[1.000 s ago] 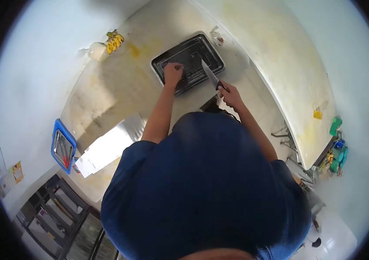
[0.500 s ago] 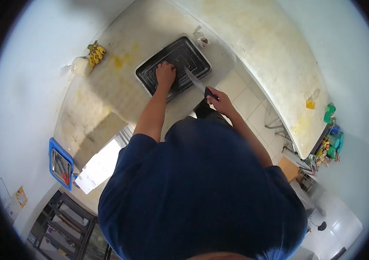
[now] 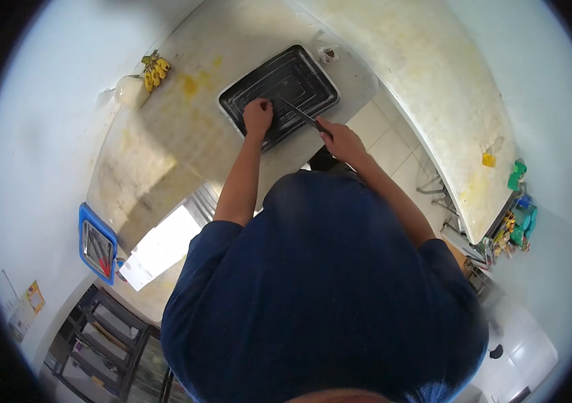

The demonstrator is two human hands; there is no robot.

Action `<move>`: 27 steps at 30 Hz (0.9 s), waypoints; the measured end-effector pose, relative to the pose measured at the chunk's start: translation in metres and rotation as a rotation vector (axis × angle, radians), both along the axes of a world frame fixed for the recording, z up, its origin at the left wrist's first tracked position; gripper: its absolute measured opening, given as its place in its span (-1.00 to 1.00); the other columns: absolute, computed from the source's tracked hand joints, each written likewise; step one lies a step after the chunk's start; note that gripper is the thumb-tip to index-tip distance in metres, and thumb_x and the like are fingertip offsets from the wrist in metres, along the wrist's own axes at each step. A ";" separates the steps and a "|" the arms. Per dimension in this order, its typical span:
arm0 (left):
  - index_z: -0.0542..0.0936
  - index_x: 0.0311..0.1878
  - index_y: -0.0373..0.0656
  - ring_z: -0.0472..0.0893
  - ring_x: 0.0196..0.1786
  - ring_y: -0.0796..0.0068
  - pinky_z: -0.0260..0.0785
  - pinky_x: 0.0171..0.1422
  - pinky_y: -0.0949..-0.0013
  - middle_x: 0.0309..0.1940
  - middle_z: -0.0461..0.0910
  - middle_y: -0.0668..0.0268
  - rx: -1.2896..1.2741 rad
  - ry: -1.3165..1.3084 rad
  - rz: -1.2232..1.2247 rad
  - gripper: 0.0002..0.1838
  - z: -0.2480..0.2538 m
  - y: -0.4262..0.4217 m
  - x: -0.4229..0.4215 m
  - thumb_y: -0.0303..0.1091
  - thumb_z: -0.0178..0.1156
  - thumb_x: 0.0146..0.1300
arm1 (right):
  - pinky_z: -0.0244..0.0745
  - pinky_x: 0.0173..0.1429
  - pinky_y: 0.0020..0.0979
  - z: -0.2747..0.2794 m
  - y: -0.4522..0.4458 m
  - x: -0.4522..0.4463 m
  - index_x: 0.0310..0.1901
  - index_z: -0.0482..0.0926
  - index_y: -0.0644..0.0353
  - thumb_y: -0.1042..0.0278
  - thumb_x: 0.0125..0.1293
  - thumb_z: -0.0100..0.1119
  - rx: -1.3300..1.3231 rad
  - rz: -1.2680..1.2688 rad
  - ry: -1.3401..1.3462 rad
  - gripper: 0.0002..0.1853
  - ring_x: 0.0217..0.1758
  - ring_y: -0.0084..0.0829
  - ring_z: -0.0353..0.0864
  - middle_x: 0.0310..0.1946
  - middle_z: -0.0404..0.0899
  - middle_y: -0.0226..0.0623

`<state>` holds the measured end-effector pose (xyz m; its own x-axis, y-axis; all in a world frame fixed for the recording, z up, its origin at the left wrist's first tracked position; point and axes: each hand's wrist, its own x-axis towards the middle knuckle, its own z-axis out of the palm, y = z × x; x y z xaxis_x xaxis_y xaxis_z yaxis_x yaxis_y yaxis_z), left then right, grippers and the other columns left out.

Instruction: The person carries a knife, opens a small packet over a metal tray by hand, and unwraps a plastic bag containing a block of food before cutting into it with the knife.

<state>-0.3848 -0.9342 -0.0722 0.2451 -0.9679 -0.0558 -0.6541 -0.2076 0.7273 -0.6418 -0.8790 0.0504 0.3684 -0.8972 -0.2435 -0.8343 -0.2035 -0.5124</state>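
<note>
A black tray (image 3: pixel 287 75) with a pale rim and stepped rectangular lines inside lies tilted on the stone-like counter. Over its near left part, my left hand (image 3: pixel 257 115) is closed with the fingers curled. Whatever those fingers may hold is too small or hidden to make out. My right hand (image 3: pixel 343 142) grips a kitchen knife (image 3: pixel 299 113) by its dark handle, at the tray's near right edge. The blade points up and left over the tray, its tip a short way right of my left hand.
Bananas (image 3: pixel 156 72) and a pale rounded container (image 3: pixel 130 91) stand at the counter's left edge. A small clear plastic bag (image 3: pixel 327 55) lies beyond the tray. Farther left is a blue-rimmed tray (image 3: pixel 96 243) with utensils. A second pale worktop (image 3: pixel 427 80) curves along the right.
The knife has turned so its blade looks thinner, more edge-on, and its tip sits nearer my left hand. My right hand has moved slightly up. The whole view has shifted a little.
</note>
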 end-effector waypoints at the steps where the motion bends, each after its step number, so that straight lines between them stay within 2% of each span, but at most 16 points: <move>1: 0.73 -0.26 -0.16 0.68 -0.19 0.04 0.51 -0.03 0.10 -0.32 0.71 0.11 0.013 0.009 0.021 -0.79 0.000 0.000 0.000 -0.26 0.26 0.13 | 0.54 -0.06 -0.06 0.003 -0.001 0.004 0.38 0.37 -0.09 0.20 0.43 0.00 0.002 0.017 0.043 -0.51 -0.16 -0.05 0.66 -0.23 0.63 -0.06; 3: 0.74 -0.24 -0.15 0.68 -0.18 0.04 0.51 -0.02 0.10 -0.30 0.71 0.11 0.026 -0.003 0.002 -0.78 -0.001 0.001 0.002 -0.26 0.26 0.13 | 0.58 -0.08 -0.03 0.012 -0.005 0.009 0.37 0.36 -0.10 0.19 0.44 -0.02 0.004 0.052 0.130 -0.53 -0.20 -0.01 0.65 -0.20 0.59 -0.06; 9: 0.74 -0.25 -0.13 0.68 -0.18 0.04 0.52 -0.01 0.09 -0.30 0.71 0.12 0.003 -0.081 -0.023 -0.80 -0.003 0.000 -0.005 -0.27 0.26 0.13 | 0.61 -0.19 -0.07 0.013 -0.012 0.016 0.38 0.36 -0.17 0.20 0.45 -0.06 -0.061 0.114 0.245 -0.53 -0.24 -0.06 0.67 -0.24 0.57 -0.12; 13: 0.72 -0.25 -0.16 0.67 -0.18 0.01 0.51 -0.03 0.05 -0.30 0.71 0.12 0.016 -0.107 -0.028 -0.81 -0.006 0.000 -0.005 -0.30 0.26 0.12 | 0.61 -0.23 -0.07 0.010 -0.012 0.019 0.39 0.36 -0.14 0.27 0.43 -0.08 -0.058 0.148 0.282 -0.51 -0.27 -0.07 0.67 -0.26 0.57 -0.11; 16: 0.63 -0.18 -0.21 0.67 -0.18 -0.01 0.49 -0.05 0.02 -0.31 0.70 0.09 0.048 -0.013 0.063 -0.78 0.000 0.000 -0.008 -0.35 0.28 0.11 | 0.60 -0.27 -0.08 0.006 -0.012 0.019 0.39 0.36 -0.12 0.32 0.39 -0.07 -0.069 0.176 0.310 -0.48 -0.29 -0.09 0.67 -0.26 0.56 -0.10; 22: 0.33 -0.12 -0.16 0.66 -0.18 -0.08 0.48 -0.08 0.01 -0.36 0.65 0.03 0.151 0.061 0.085 -0.61 0.019 -0.007 -0.004 -0.43 0.33 0.07 | 0.60 -0.29 -0.08 0.007 -0.013 0.024 0.40 0.36 -0.11 0.37 0.35 -0.05 -0.122 0.214 0.325 -0.44 -0.30 -0.09 0.67 -0.27 0.55 -0.12; 27: 0.28 -0.12 -0.17 0.66 -0.15 -0.14 0.47 -0.07 -0.01 -0.36 0.63 -0.03 0.186 0.082 0.077 -0.55 0.021 -0.011 -0.001 -0.44 0.36 0.05 | 0.60 -0.28 -0.07 0.010 -0.016 0.028 0.41 0.35 -0.13 0.39 0.35 -0.05 -0.068 0.211 0.349 -0.43 -0.30 -0.06 0.67 -0.23 0.54 -0.11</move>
<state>-0.3855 -0.9454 -0.0509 0.3053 -0.9177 -0.2543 -0.5715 -0.3901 0.7219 -0.6135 -0.8949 0.0604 0.4521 -0.8292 -0.3288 -0.8918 -0.4127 -0.1855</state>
